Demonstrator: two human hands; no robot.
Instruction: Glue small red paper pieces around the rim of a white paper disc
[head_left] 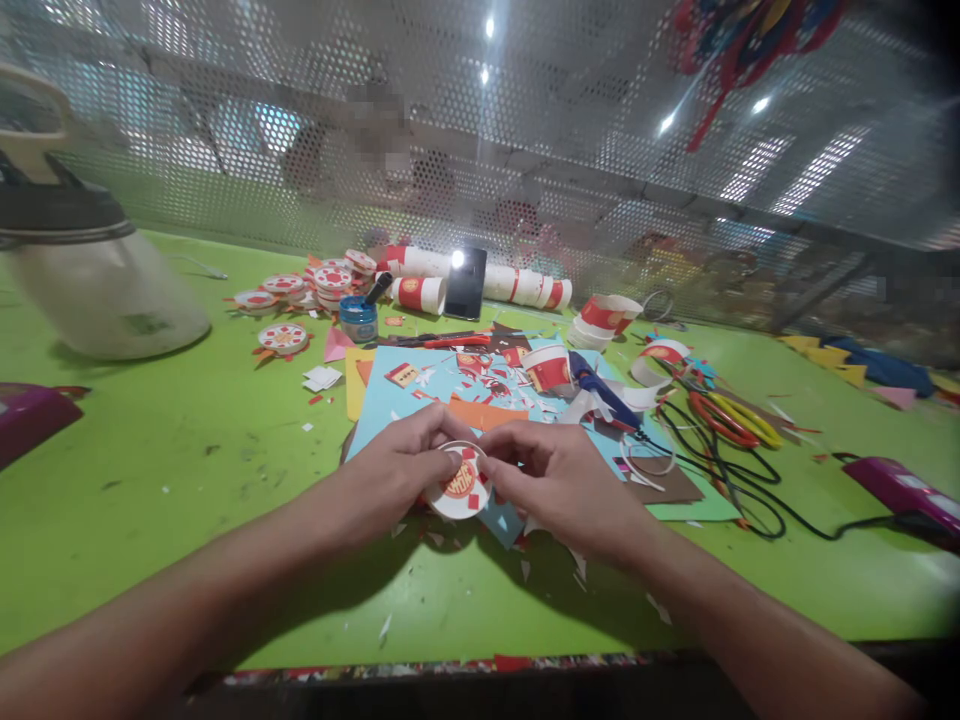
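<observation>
Between my two hands is a round white paper disc (459,485) with a raised rim, like a paper cup's base, bearing a gold-and-red round emblem and small red squares. My left hand (412,455) grips its upper left edge, the thumb lying on its face. On the right rim, the thumb and fingers of my right hand (544,475) are pinched together. A blue paper piece (502,522) sticks out below the disc. Light blue sheets (390,385) strewn with red and white scraps lie just beyond my hands, with an orange paper strip (487,412) close to my fingertips.
A blue glue gun (604,393), its black cord, and scissors with red and yellow handles (724,418) lie right. Farther back are a cut paper cup (549,368), a blue jar (358,318), a phone (466,283) and decorated discs (283,340). A large jug (97,280) stands left.
</observation>
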